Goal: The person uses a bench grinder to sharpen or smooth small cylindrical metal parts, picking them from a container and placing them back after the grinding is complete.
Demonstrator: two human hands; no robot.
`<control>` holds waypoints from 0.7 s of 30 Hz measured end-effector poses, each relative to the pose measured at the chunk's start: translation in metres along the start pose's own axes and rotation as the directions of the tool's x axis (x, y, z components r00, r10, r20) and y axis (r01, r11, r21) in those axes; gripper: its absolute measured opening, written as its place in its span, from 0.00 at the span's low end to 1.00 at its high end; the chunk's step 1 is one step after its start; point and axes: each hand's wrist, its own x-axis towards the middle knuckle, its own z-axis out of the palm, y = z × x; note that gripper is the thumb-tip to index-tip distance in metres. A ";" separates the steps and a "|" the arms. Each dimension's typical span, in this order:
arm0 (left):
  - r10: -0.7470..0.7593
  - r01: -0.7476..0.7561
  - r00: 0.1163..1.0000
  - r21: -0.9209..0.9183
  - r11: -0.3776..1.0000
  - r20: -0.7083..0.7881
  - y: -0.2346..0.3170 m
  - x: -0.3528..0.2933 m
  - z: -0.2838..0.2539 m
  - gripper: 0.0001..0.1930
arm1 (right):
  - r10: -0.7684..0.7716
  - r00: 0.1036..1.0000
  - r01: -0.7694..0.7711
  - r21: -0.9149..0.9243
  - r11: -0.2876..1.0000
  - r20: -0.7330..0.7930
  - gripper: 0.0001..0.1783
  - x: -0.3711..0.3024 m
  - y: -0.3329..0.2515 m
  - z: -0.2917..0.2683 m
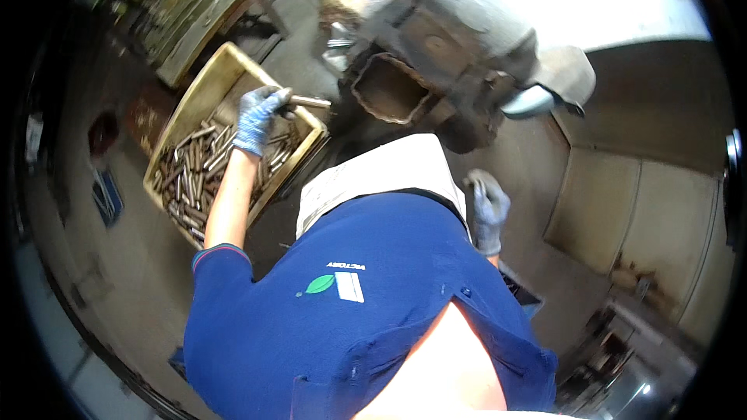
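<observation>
My left hand (258,118), in a blue and white glove with dark fingertips, is closed around one end of a short metal rod (311,101). The rod points to the right, above the rim of a yellowish plastic bin (194,93). Many loose metal rods (194,171) lie jumbled in the bin below that hand and forearm. By my right hip is my right hand (490,208), in a similar glove stained grey. Its fingers are loosely bent and somewhat apart, and nothing shows in them.
A dirty machine with a square-mouthed opening (391,89) stands ahead, with a lamp-like grey head (564,78) to its right. A worn bench (202,15) is at the far left. Pale panels (595,202) stand on the right, with a cluttered metal unit (622,358) below them.
</observation>
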 end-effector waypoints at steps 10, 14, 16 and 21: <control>-0.051 0.049 0.872 0.016 0.999 0.486 0.030 -0.013 0.234 0.09 | -0.450 0.888 0.430 -0.180 0.885 -0.095 0.27 0.047 -0.066 0.028; 0.071 -0.076 0.826 -0.014 0.997 0.559 0.007 -0.012 0.255 0.08 | -0.500 0.838 0.431 -0.297 0.852 -0.219 0.22 0.047 -0.043 0.018; 0.032 -0.068 0.801 0.038 0.997 0.597 -0.007 -0.006 0.265 0.07 | -0.389 0.869 0.360 -0.147 0.921 -0.306 0.18 0.049 -0.028 0.012; 0.104 -0.191 0.720 0.052 0.980 0.686 -0.047 0.013 0.283 0.06 | -0.230 0.885 0.272 0.047 0.961 -0.405 0.10 0.049 0.002 -0.006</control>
